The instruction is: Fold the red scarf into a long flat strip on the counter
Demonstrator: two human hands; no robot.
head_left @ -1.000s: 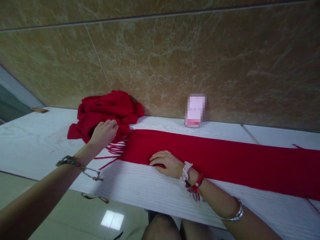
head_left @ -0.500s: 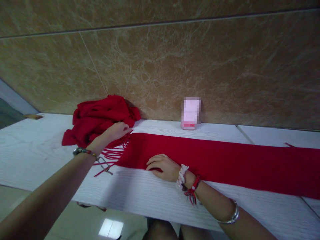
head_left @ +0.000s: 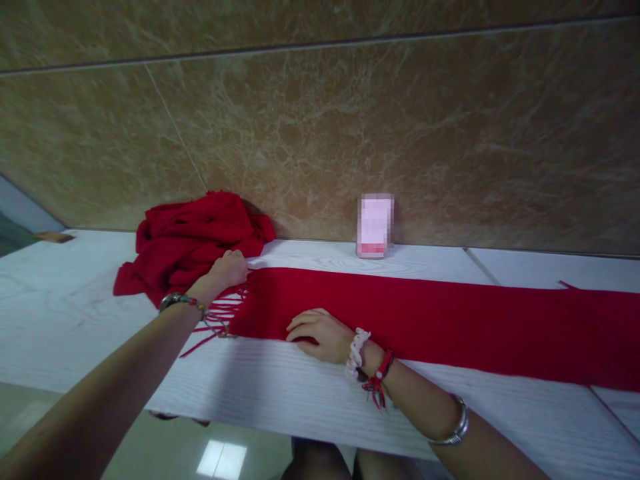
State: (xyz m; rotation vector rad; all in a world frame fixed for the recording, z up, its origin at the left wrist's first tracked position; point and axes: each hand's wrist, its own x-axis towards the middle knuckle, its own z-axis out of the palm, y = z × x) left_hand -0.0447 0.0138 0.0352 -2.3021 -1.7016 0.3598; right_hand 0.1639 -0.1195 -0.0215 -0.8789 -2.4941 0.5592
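Note:
A long red scarf (head_left: 425, 320) lies flat across the white tabletop, its fringe (head_left: 227, 308) at the left end. At the far corner of that fringe, my left hand (head_left: 230, 268) is closed with curled fingers on the strands; the fingertips are partly hidden. My right hand (head_left: 323, 335) rests palm down on the scarf's near edge, fingers stretched out and holding nothing. Just behind my left hand sits a crumpled heap of red cloth (head_left: 187, 240).
A phone-shaped pink object (head_left: 375, 225), blurred out, leans against the brown marbled wall (head_left: 320, 133). The white table (head_left: 280, 387) ends at its near edge above a tiled floor. A small brown piece (head_left: 54, 237) lies at the far left.
My left hand has drawn slightly left and down at the fringe corner, its fingers more curled. My right hand stays on the scarf. The whole view has shifted slightly.

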